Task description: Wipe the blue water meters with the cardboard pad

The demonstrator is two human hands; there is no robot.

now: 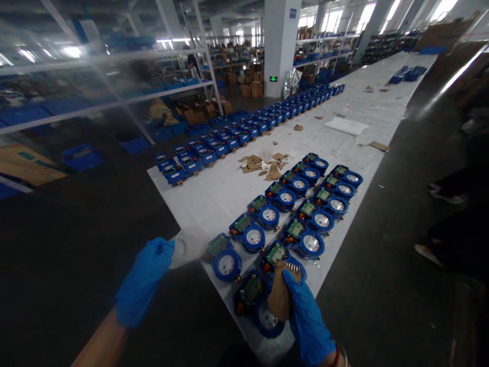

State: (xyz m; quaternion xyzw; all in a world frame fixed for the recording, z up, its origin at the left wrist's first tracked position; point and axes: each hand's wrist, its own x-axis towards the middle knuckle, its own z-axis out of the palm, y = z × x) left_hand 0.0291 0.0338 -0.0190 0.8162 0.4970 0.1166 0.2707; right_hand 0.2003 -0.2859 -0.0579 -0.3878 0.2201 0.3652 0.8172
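Note:
My left hand (147,280), in a blue glove, is closed on the rim of a translucent plastic cup (189,247), tilted just off the table's left edge and blurred by motion. A torn piece of corrugated cardboard (280,295) is gripped in my right hand (308,318), also gloved in blue. That hand is above the nearest blue water meters, partly covering one meter (273,254). Another meter (254,298) lies at the near corner. Each meter in these two rows has a round dial and a green circuit board in an uncovered box. The cup's contents cannot be made out.
The long table (214,196) has a white covering. Cardboard scraps (263,165) lie in its middle, with several rows of meters (229,140) along the left edge. A white sheet (347,125) lies farther back. Metal shelving (114,102) stands left; a person's feet (445,193) show right.

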